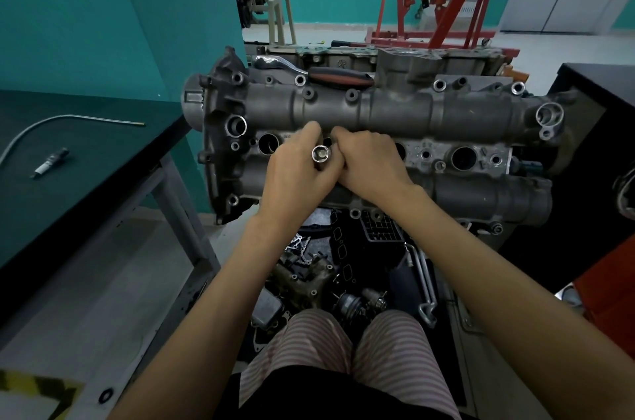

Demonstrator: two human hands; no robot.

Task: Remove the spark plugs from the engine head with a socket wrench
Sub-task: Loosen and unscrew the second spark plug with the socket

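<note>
Left hand point(295, 168) gripped socket point(321, 154); right hand point(369, 161) curled against it, grip unclear, mid-row on engine head point(395, 106). Step: likely freeing extracted plug; next, withdrawing it.

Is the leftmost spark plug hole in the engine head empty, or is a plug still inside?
Cannot tell. The leftmost spark plug hole in the engine head looks dark and open at the top, but its bottom is not visible.

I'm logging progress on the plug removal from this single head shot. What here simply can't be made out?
- Head view: the plug well under the left hand and right hand is covered by them.
- The socket: only its open end shows; the rest is hidden in the fingers.
- Ratchet behind the engine head: partly hidden by the casting.
- The open wells: too dark to see whether plugs remain.
</note>
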